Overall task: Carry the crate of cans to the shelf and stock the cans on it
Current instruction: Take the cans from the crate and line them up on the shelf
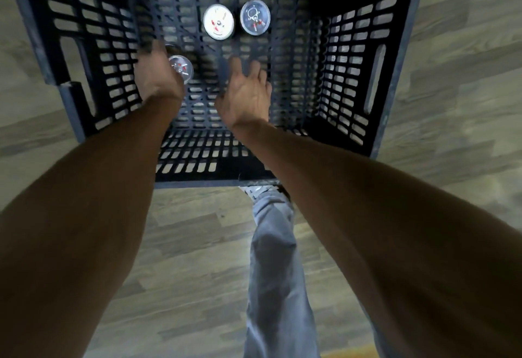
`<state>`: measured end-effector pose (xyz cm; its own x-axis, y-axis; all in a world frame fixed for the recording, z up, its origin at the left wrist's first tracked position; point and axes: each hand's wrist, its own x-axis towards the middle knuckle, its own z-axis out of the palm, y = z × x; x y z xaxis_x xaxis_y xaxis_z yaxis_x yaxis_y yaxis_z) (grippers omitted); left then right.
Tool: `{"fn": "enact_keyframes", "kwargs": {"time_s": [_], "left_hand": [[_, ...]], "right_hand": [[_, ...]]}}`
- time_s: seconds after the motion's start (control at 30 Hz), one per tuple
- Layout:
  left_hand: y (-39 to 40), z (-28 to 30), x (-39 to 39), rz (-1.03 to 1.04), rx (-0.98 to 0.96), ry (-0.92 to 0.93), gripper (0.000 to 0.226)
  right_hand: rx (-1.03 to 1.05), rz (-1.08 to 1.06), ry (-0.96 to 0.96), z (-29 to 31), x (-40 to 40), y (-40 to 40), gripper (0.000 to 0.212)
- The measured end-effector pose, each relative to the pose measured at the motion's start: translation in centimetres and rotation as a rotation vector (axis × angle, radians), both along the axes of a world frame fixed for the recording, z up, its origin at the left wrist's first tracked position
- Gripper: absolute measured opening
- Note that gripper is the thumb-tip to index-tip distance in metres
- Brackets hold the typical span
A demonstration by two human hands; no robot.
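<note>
**Emptying the last cans from the crate**

Looking down, we see first the wood-pattern floor [197,258], and on it the black lattice crate [353,75], which fills the upper half of the view. The shelf is not in view, so we cannot say how near it is. Below the crate we see one leg in grey trousers [276,273].

Both our arms reach into the crate. Our left hand [158,75] lies over a can [183,68] near the left wall; the fingers are blurred and partly hidden, so we cannot tell whether they already close around it. Our right hand [245,94] is relaxed with the fingers spread, holds nothing, and points toward the two cans standing upright at the far side: a white-topped can [218,21] and, just beside it, a grey-topped can [255,17].

We judge that only three cans are left, so the stocking is close to the end. To do this step well, we should take each can around its side, not by the lid ring, lift it straight up past the lattice wall, and take the far pair one at a time.
</note>
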<state>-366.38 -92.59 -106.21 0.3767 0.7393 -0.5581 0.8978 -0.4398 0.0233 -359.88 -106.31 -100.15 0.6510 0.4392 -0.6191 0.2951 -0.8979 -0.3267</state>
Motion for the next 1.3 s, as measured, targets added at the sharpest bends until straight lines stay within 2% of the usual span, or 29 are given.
{"fn": "enact_keyframes", "kwargs": {"time_s": [0.1,0.23,0.5,0.63,0.73,0.83,0.9,0.97,1.03,1.1,1.2,1.3], "left_hand": [[-1.6,0.6,-0.5,-0.007,-0.024,0.011,0.046],[-1.6,-0.3,-0.2,0.05,-0.199,0.042,0.063],[-2.7,-2.0,1.7,0.172,-0.246,-0.11,0.055],[-4.3,-0.7,0.9,0.414,-0.412,-0.26,0.052],[-5.9,2.4,-0.1,0.695,-0.574,-0.375,0.063],[-6.1,6.8,-0.4,0.901,-0.711,-0.426,0.068],[-5.8,10.9,0.4,0.938,-0.798,-0.462,0.064],[-5.2,15.6,1.7,0.937,-0.8,-0.515,0.057],[-3.6,20.5,2.7,1.004,-0.787,-0.608,0.055],[-1.5,26.0,4.2,1.068,-0.824,-0.735,0.054],[2.3,35.1,7.5,1.026,-0.795,-0.88,0.035],[4.4,44.5,10.1,0.969,-0.735,-0.915,0.009]], "right_hand": [[-0.005,-0.002,0.044,0.7,0.0,-1.1,0.055],[0.002,-0.023,0.092,1.1,1.1,-0.5,0.057],[0.054,-0.017,0.112,-0.1,1.9,-0.2,0.057],[0.05,-0.054,0.122,0.3,1.7,-1.7,0.055],[0.025,-0.032,0.127,1.9,2.1,-2.6,0.057],[0.006,0.114,0.163,5.1,3.0,-2.3,0.07],[0.018,0.217,0.214,8.1,3.4,-1.0,0.075],[0.076,0.219,0.248,11.8,3.6,0.7,0.079],[0.197,0.17,0.207,15.8,4.3,2.8,0.076],[0.283,0.217,0.11,20.5,5.8,5.0,0.074],[0.409,0.285,-0.039,29.2,9.8,8.5,0.074],[0.534,0.195,-0.037,38.8,12.3,10.7,0.066]]}}
